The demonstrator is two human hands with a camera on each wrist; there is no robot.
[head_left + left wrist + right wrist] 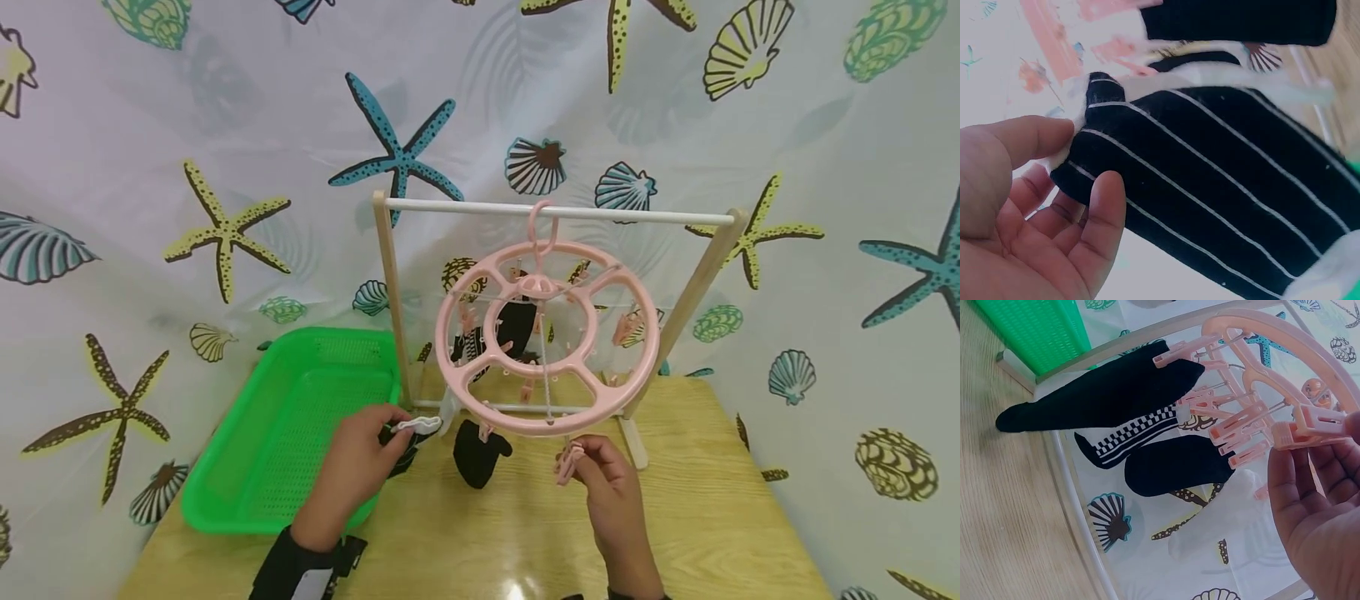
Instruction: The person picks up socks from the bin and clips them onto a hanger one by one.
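My left hand (358, 458) pinches the white cuff of a black sock with thin white stripes (1210, 181), beside the green basket. The sock stretches away from the fingers in the left wrist view. Under the front rim of a round pink hanger (517, 423), my right hand (613, 487) grips a pink clothespin (1313, 428) between thumb and fingers. Other clothespins on the hanger hold a long black sock (1104, 394), a checkered sock (1138, 436), a short black sock (1175, 467) and a white sock (1216, 519).
The hanger hooks over the white rod (450, 207) of a stand with wooden posts (390, 292). At left a green basket (193, 500) rests on the wooden table (705, 492). A patterned curtain (300, 108) covers the back and sides.
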